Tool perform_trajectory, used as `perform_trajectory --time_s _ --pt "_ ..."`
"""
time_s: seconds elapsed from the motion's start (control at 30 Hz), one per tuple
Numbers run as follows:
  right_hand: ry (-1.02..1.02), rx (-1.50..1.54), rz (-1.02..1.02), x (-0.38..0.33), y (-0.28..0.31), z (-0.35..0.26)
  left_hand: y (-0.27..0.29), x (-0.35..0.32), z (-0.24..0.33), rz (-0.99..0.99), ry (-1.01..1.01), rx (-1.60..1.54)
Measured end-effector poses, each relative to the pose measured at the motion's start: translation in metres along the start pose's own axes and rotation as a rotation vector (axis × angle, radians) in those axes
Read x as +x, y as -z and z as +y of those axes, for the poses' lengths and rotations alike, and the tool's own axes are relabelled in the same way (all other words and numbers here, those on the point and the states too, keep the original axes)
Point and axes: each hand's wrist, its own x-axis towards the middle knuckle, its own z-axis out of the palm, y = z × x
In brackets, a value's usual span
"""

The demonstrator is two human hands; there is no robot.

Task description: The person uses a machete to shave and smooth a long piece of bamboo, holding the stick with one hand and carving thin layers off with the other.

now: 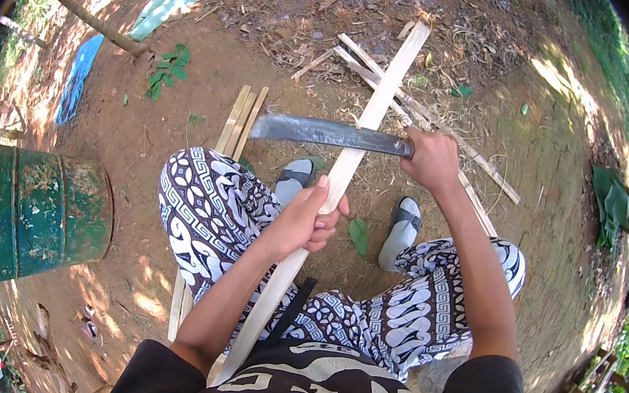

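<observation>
The left hand (304,222) has a closed grip round a long pale bamboo strip (375,110), which runs from the lap up and away over the dirt ground (150,139). The right hand (431,159) is closed tight on the handle of a machete (322,132); its dark blade lies crosswise, its edge against the strip just above the left hand. More split strips (239,118) lie on the ground to the left, near a green drum (33,211). Both feet wear grey sandals (401,233).
</observation>
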Motion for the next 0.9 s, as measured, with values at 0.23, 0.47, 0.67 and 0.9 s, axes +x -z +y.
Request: perform_trajectory --time_s 0.23,0.47,0.67,0.9 --pt "0.052 0.024 -0.176 -0.010 -0.005 -0.051 0.004 0.001 -0.006 0.006 0.046 -0.011" --pt "-0.128 -0.072 -0.195 -0.007 -0.004 -0.007 0.004 0.009 -0.008 -0.007 0.040 -0.040" --pt "-0.105 -0.058 -0.166 -0.012 -0.006 -0.003 0.005 -0.010 -0.009 -0.007 0.081 -0.007" --pt "-0.173 0.049 -0.221 -0.018 -0.002 -0.032 0.010 -0.001 -0.008 0.007 0.100 -0.064"
